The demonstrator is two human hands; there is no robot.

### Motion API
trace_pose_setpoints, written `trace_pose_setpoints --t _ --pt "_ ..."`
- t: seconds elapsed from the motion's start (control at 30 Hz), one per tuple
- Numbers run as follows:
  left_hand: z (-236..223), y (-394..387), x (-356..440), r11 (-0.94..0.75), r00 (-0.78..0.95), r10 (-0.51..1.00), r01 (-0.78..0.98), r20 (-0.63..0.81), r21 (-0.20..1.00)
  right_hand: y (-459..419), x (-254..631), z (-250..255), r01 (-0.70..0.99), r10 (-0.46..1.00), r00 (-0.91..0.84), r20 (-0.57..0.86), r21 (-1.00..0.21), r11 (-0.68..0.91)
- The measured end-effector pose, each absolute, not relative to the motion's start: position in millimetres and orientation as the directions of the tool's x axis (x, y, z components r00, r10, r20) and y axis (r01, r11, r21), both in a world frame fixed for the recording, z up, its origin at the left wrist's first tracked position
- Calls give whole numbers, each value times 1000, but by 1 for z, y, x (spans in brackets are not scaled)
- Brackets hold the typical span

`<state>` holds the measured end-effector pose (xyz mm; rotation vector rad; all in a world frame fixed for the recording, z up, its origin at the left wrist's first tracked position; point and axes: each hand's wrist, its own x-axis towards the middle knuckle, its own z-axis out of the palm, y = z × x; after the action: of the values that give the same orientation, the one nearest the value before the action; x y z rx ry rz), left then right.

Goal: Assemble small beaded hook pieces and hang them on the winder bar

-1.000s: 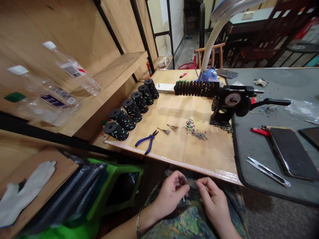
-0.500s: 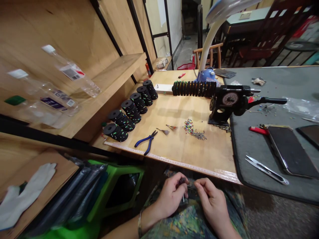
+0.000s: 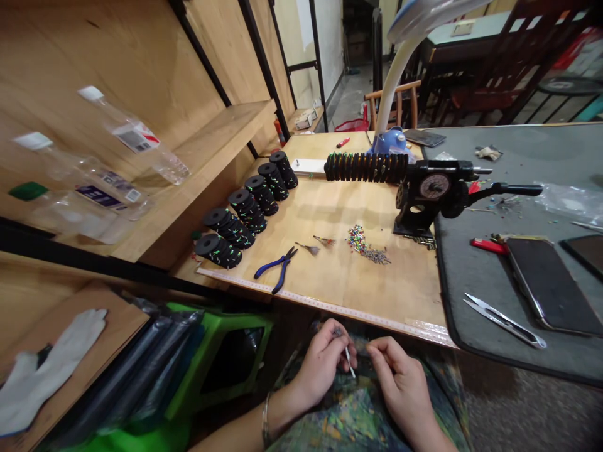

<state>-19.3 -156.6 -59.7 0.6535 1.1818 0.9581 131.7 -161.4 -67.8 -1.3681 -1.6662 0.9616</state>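
My left hand (image 3: 323, 367), with a metal bangle (image 3: 266, 419) on its wrist, pinches a thin white stick (image 3: 349, 363) and a small dark bit at the fingertips. My right hand (image 3: 400, 383) sits beside it, thumb and forefinger pressed together; whatever they pinch is too small to tell. Both hands hover over a patterned multicoloured cloth on my lap (image 3: 362, 420), just below the wooden board's front edge (image 3: 320, 303), which carries a measuring tape. Blue-handled pliers (image 3: 276, 271) lie on the board, beyond my hands.
On the board stand several black spools (image 3: 245, 213), a black hand-cranked winder (image 3: 433, 191) and a heap of coloured beads (image 3: 358, 240). Thread snips (image 3: 504, 321), a phone (image 3: 549, 285) and a red lighter (image 3: 487, 245) lie on a grey mat. Bottles stand on the left shelf.
The white stick now shows clearly below my left fingers, and my hands sit slightly higher. The view has shifted a little.
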Motion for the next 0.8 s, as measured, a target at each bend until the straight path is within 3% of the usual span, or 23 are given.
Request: trace_pose_setpoints --t 0.27,0.47,0.67,0.8 --pt "-53 -155 -20 523 150 846 -422 -512 740 -161 132 -69 399 990 -115 77 -909 117" --pt "-55 -155 -25 564 238 823 -233 -516 792 -162 133 -70 385 990 -132 42 -919 90" --pt "-59 -155 -23 607 242 794 -261 -558 750 -161 134 -78 359 985 -168 -36 -933 27" --pt "-57 -155 -23 567 218 821 -214 -527 795 -159 136 -82 294 977 -175 -123 -954 -68"
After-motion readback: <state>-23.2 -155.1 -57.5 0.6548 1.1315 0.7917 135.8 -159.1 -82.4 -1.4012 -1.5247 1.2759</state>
